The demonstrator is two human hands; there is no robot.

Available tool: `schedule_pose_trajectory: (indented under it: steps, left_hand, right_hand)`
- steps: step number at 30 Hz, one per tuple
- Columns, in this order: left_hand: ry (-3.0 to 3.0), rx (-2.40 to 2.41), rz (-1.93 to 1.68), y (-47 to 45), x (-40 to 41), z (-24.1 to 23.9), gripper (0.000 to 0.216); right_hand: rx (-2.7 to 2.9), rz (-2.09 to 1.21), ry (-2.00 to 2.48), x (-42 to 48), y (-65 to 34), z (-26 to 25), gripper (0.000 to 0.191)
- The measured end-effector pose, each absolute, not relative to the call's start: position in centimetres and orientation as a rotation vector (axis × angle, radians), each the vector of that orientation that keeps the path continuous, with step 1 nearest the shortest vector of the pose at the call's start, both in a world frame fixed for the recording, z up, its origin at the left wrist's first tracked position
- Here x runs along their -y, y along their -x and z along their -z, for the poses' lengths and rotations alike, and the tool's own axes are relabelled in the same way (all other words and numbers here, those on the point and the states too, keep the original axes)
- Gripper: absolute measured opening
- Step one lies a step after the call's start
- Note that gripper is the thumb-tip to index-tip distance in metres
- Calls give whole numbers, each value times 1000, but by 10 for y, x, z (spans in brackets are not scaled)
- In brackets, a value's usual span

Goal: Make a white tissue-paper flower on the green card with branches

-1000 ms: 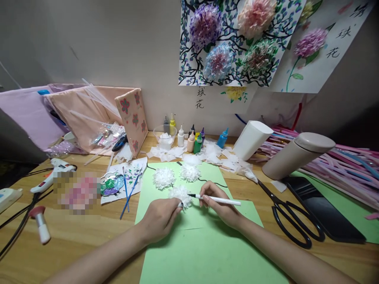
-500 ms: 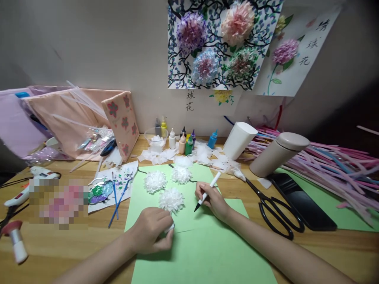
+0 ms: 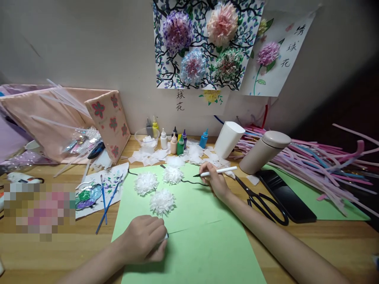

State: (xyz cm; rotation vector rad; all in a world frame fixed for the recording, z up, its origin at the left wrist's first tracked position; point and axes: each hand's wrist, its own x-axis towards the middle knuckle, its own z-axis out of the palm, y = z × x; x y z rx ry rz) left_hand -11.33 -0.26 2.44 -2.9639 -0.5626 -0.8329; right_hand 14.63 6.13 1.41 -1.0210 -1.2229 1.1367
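Observation:
My right hand (image 3: 217,183) is closed around a white brush-tip marker (image 3: 227,170), its black tip pointing left, just above a wavy black line (image 3: 192,182) on the green paper (image 3: 204,248). Three fluffy white paper flowers (image 3: 162,202) sit on the upper left of that sheet. Below them rests my left hand (image 3: 143,240), its fingers curled around a small white piece with a dark end, probably the marker's cap (image 3: 166,236); most of it is hidden by the fingers.
Scissors (image 3: 260,201), a black phone (image 3: 286,195) and a tumbler (image 3: 263,152) lie or stand to the right. White paper scraps (image 3: 151,156) and paint bottles (image 3: 180,145) line the back. Paintbrushes (image 3: 108,205) and a fabric-covered box (image 3: 108,122) are on the left.
My right hand has moved up the sheet, and the marker has swung from pointing down to pointing left. My left hand stays curled on the paper. The camera view has shifted right.

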Motion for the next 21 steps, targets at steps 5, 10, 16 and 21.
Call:
schedule_pose_trajectory:
  steps: [5, 10, 16, 21]
  left_hand:
    - [3005, 689, 732, 67, 13, -35, 11]
    - [3017, 797, 572, 18, 5, -20, 17]
    - [3023, 819, 505, 16, 3, -9, 20]
    - [3050, 779, 544, 23, 4, -7, 19]
  right_hand:
    - [1413, -1345, 988, -61, -144, -6, 36]
    - [1283, -1508, 874, -59, -143, -2, 36]
    - [1407, -1233, 992, -64, -154, -10, 21]
    - [1565, -1147, 1114, -61, -152, -14, 12]
